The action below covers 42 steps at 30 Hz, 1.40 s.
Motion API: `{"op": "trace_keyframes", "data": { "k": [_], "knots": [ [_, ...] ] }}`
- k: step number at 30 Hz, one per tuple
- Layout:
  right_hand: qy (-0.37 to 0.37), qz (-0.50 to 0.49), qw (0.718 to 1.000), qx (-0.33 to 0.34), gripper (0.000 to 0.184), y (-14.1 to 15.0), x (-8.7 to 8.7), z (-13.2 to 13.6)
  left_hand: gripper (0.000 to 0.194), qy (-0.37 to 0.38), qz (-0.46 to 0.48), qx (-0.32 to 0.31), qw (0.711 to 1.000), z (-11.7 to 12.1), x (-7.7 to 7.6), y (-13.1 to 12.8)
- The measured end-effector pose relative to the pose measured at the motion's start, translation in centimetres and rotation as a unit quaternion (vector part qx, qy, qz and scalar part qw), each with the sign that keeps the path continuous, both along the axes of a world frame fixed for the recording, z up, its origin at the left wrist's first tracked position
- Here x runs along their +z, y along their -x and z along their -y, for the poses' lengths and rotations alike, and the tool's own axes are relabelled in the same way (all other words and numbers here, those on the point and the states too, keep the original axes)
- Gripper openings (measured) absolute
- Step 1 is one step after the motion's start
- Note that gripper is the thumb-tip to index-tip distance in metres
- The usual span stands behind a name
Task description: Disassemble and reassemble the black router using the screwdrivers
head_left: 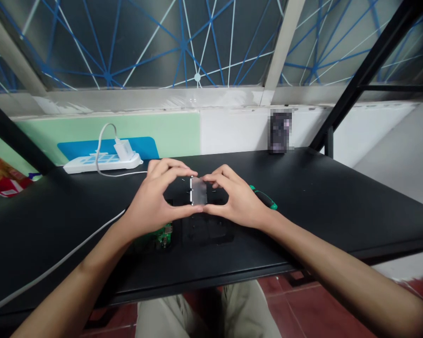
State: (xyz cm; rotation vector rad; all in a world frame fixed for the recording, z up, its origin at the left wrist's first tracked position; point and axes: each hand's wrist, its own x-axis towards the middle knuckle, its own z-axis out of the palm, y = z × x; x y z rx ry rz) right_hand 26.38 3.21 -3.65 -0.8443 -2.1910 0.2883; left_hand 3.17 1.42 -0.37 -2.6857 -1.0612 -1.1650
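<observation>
Between both hands, a small thin grey square plate [199, 191] stands upright above the table. Its left edge shows bright and its face looks slightly see-through; I cannot tell its exact kind. My left hand [158, 195] pinches it with fingertips on the top left corner and the thumb below. My right hand [237, 197] grips the right side the same way, index finger above and thumb beneath. A green circuit board [165, 234] with metal ports lies under my left wrist, partly hidden. Beside my right hand lies a green and black tool handle [264, 198], partly covered.
The black table [331, 202] runs up to the wall. A white power strip [91, 163] with a plugged-in charger [124, 149] stands at the back left, its white cable trailing. A red snack packet [7, 177] lies far left. A blurred-out dark object [279, 132] leans at the back.
</observation>
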Motion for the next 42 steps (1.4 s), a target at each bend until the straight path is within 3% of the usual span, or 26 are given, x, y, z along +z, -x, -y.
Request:
{"op": "trace_keyframes", "data": {
  "k": [15, 37, 42],
  "knots": [
    [-0.024, -0.001, 0.999, -0.041, 0.05, -0.6, -0.1, -0.2, 0.045, -0.037, -0.075, 0.046, 0.995, -1.1, -1.0, 0.6],
    [-0.044, 0.011, 0.999, -0.02, 0.053, -0.9, 0.1, -0.1, 0.048, -0.043, -0.122, 0.072, 0.989, -1.2, -1.6, 0.2],
    [-0.06, -0.009, 0.998, 0.016, 0.057, -0.5, 0.0, 0.0, 0.047, -0.05, -0.139, 0.067, 0.987, -1.0, -1.7, 0.0]
  ]
}}
